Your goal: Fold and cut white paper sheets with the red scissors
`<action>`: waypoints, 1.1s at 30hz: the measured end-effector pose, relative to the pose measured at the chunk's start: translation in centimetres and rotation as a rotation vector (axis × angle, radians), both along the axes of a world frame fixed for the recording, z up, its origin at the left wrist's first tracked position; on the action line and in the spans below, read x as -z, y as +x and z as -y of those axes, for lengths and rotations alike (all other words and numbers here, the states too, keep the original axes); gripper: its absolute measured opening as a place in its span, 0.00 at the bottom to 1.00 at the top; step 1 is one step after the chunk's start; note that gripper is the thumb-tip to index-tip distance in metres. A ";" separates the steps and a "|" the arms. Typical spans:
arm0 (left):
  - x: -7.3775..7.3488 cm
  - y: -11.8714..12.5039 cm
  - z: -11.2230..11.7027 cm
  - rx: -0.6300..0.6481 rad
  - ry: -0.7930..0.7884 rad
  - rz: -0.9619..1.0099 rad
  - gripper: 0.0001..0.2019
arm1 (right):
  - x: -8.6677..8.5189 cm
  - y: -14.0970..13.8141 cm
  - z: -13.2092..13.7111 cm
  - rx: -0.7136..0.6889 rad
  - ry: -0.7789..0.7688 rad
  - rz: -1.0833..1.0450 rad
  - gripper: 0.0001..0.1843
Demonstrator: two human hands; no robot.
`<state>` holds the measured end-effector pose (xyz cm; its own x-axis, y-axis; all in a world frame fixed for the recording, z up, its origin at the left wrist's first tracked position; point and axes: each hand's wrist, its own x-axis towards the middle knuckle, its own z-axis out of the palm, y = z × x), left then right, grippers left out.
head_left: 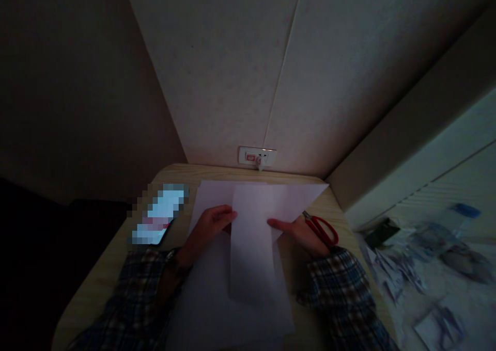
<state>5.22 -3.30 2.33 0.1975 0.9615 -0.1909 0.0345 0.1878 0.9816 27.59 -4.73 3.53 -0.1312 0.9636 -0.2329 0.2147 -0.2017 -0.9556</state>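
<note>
A folded white paper sheet (251, 237) lies on a small wooden table (112, 258), on top of other white sheets. My left hand (211, 226) rests on the paper's left side, fingers stretched toward the fold's edge. My right hand (296, 231) presses the paper's right side with fingers extended flat. Both sleeves are plaid. Red-handled scissors (323, 228) lie on the table just right of my right hand.
A phone with a lit screen (158, 214) lies at the table's left. A wall socket (256, 156) sits behind the table's far edge. Paper scraps and blurred objects (411, 268) litter the surface to the right. The room is dim.
</note>
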 end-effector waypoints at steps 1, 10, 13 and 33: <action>-0.1 0.0 0.1 0.028 0.013 -0.018 0.12 | 0.0 0.0 0.0 0.014 0.002 -0.004 0.30; 0.3 0.1 0.1 0.070 0.038 -0.041 0.10 | -0.7 -0.1 0.0 0.091 0.053 0.058 0.27; 0.3 0.1 0.2 0.112 0.071 -0.074 0.10 | -0.6 0.0 -0.2 0.143 0.084 0.060 0.26; 0.7 0.4 0.2 0.047 0.097 -0.079 0.10 | 0.2 -0.1 -0.6 0.339 0.143 -0.040 0.19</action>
